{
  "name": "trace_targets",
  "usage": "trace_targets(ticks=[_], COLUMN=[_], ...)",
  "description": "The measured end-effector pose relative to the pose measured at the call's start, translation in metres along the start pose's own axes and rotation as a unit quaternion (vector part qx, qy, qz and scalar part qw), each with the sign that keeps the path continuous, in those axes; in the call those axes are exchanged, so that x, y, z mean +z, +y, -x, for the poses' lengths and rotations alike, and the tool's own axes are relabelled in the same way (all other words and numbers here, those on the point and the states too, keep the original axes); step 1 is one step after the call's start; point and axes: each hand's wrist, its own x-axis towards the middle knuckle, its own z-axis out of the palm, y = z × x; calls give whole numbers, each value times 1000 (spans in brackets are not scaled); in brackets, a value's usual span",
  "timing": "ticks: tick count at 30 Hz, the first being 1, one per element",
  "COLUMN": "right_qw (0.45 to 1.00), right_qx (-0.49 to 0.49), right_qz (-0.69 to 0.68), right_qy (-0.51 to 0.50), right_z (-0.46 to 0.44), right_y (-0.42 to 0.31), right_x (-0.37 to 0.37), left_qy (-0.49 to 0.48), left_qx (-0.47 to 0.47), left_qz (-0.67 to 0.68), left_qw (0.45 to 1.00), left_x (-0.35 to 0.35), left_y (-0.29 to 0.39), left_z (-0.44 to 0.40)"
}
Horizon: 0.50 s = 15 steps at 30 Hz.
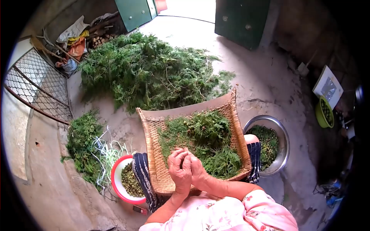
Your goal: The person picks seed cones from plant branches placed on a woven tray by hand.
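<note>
A woven wicker scoop basket (153, 156) rests across my lap. Feathery green conifer sprigs (212, 129) lie inside it, heaped mostly toward its right and far sides. Over the near left part of the basket my left hand (180, 172) and my right hand (197, 170) are pressed together. Both sets of fingers are curled closed, and whatever they hold is hidden between them. Left of my knee stands a white bowl with a red rim (115, 173), holding small round green-brown cones (131, 181). On the right, a metal basin (285, 148) contains similar cones and green bits.
Beyond the basket lies a large pile of leafy branches (142, 73). More greenery (84, 140) and pale plastic strings (108, 154) are at left, near a wire-mesh panel (42, 79). Green doors (241, 23) stand open behind. A green basin (323, 111) sits far right.
</note>
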Motion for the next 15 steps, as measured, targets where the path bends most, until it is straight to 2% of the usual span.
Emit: trace_targets(ticks=[3,6,7,8,10,12,15], right_qw=[981,921,898,877,832,797,744], right_qx=[128,249,277,300,340,366,395], right_qz=[-142,-300,-340,-375,-437,-481,-538], right_qy=[-6,3,4,7,10,16,25], right_z=[2,1,2,3,3,3,4], right_y=[-6,-12,-13,-13,-16,-16,-16], right_x=[-4,-8,-9,-9,-12,-14,-16], left_qy=[-2,-6,-21,-36,-63,-90,-104], left_qx=[24,53,98,144,140,179,194], left_qz=[-40,-54,-81,-109,-113,-157,-133], left_qw=[999,997,992,983,982,967,966], left_x=[1,2,2,2,3,3,6], left_y=[11,15,17,19,22,27,26], left_z=[2,2,1,1,0,-1,0])
